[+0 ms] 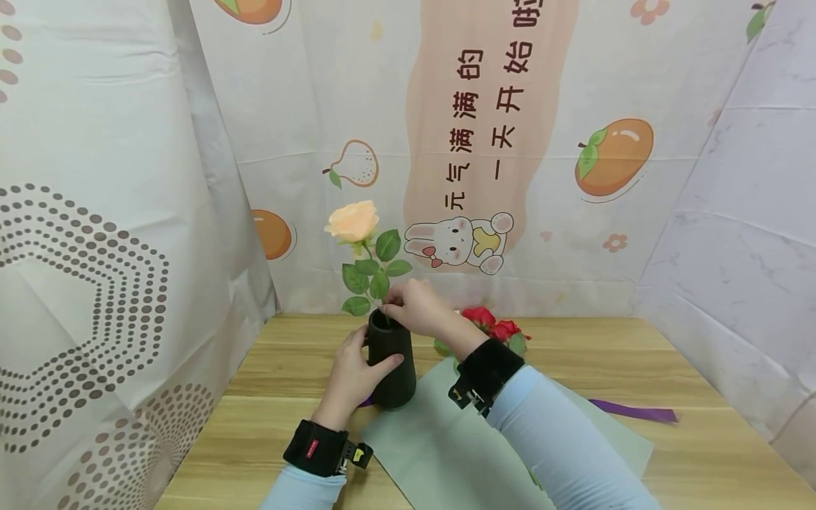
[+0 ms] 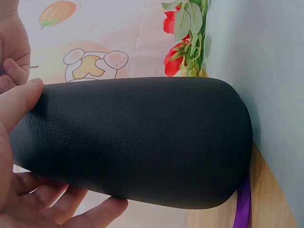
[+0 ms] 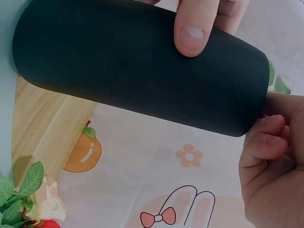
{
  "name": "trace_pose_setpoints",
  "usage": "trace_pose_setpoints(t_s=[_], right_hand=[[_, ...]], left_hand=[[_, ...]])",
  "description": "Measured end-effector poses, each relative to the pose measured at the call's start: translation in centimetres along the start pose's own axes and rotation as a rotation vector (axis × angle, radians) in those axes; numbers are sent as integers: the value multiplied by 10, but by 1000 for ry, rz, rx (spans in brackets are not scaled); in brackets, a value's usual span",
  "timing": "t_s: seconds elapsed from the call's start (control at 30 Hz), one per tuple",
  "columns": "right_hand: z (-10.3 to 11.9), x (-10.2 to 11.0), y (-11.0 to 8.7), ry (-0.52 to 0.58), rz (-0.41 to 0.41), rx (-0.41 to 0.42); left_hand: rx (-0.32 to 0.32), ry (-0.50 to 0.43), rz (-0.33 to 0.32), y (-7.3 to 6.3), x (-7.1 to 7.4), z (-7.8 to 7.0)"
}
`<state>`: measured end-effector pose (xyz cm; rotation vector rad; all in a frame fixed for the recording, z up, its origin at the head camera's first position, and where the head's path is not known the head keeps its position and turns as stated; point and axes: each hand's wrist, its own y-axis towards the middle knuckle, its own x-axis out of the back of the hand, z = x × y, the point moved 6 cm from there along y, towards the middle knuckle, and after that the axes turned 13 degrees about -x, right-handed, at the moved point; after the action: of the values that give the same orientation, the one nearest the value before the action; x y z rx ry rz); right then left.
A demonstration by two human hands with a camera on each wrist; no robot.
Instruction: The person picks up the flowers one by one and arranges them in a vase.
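Standing at the edge of green paper in the head view, the black vase was gripped by the left hand, a peach rose pinched by the right hand. In the left wrist view, purple ribbon was seen beside it.

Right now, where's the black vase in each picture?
Head: black vase just left of centre, upright.
Left wrist: black vase sideways across the middle.
Right wrist: black vase slanting across the top.
Shared landmark: red flowers, in all three, barely showing at right wrist's bottom left.
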<state>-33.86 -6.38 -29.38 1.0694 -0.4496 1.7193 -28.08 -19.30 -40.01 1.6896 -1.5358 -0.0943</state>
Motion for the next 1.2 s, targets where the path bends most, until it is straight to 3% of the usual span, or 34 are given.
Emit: trace_pose_setpoints(t_s=[0.4, 0.83, 1.2], right_hand=[[4, -3, 0, -14, 0, 31], [4, -5, -1, -9, 33, 5], [3, -4, -3, -6, 8, 14]], left_hand=[[19, -19, 5, -1, 0, 0], [47, -25, 22, -2, 0, 0], [39, -27, 16, -2, -1, 1]])
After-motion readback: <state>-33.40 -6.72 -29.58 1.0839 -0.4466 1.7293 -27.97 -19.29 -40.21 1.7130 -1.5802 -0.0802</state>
